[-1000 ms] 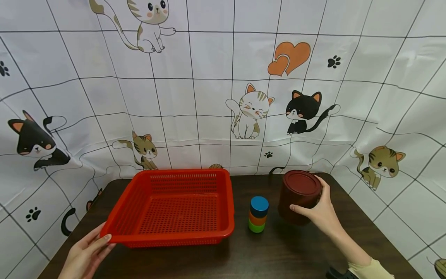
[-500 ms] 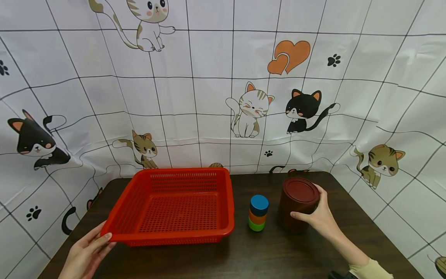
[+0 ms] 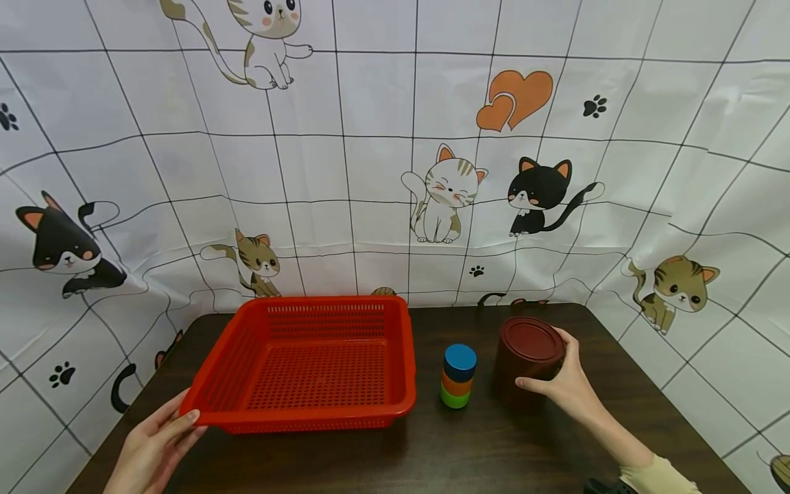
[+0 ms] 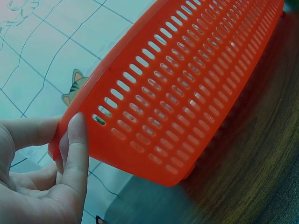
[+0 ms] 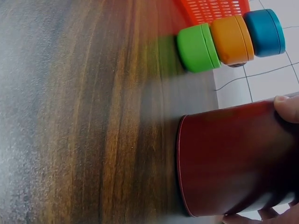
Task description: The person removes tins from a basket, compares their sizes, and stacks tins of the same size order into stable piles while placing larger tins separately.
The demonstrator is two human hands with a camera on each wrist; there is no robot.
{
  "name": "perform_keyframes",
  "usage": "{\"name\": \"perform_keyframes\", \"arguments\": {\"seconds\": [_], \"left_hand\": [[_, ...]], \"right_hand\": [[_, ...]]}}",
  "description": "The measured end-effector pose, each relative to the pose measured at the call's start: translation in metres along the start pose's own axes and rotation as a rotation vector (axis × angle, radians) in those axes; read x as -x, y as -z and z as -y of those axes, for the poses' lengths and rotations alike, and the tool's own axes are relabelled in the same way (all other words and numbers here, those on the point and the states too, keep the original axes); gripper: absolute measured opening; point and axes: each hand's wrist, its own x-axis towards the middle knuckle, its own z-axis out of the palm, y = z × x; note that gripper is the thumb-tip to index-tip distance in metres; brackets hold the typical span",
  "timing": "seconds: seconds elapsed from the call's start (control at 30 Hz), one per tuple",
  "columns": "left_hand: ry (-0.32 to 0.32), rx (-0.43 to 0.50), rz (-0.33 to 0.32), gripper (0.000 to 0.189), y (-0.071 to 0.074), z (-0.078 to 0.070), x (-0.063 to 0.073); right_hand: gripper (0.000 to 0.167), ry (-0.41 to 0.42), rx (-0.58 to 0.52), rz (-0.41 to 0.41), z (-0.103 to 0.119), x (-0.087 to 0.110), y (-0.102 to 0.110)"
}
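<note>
My left hand [image 3: 151,442] pinches the near left corner of a red perforated plastic basket [image 3: 308,417], thumb on one side of the rim and fingers on the other. The left wrist view shows that grip close up, beside the slotted basket wall [image 4: 177,93]. At the right, my right hand [image 3: 570,381] holds a dark red lidded canister [image 3: 524,374] from its right side, thumb across the front. The canister stands upright, its base at the table top in the right wrist view; most of that hand is hidden there behind the canister [image 5: 233,161].
Between basket and canister stands a stack of three small round pieces [image 3: 457,377], blue over orange over green. All rest on a dark wooden table [image 3: 432,460]. A white cloth [image 3: 370,171] with cat prints hangs behind and along both sides.
My right hand has lowered the canister and straightened it upright on the table, mostly in the first half second. The left hand and the basket have stayed put.
</note>
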Motion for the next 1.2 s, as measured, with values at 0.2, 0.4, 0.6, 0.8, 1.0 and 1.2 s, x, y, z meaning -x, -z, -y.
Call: {"name": "perform_keyframes", "arguments": {"seconds": [0.2,0.4,0.6,0.8,1.0,1.2], "left_hand": [[-0.006,0.001,0.006,0.031,0.0,0.0,0.001],[0.015,-0.017,-0.007,0.039,-0.002,-0.001,0.0],[0.022,-0.031,-0.01,0.053,-0.004,-0.001,-0.001],[-0.003,-0.006,0.009,0.029,-0.003,0.0,-0.001],[0.001,-0.01,0.008,0.031,-0.003,0.0,-0.001],[-0.005,-0.053,0.002,0.038,-0.003,0.0,0.0]], "right_hand": [[0.117,-0.006,0.008,0.01,-0.001,0.002,0.0],[0.117,-0.01,0.017,0.01,-0.002,0.003,0.001],[0.118,-0.016,0.019,0.012,0.0,0.007,0.001],[0.118,-0.023,0.015,0.008,0.002,0.009,0.001],[0.118,-0.029,0.001,0.005,0.002,0.011,0.0],[0.12,-0.024,-0.025,0.001,0.0,0.013,-0.003]]}}
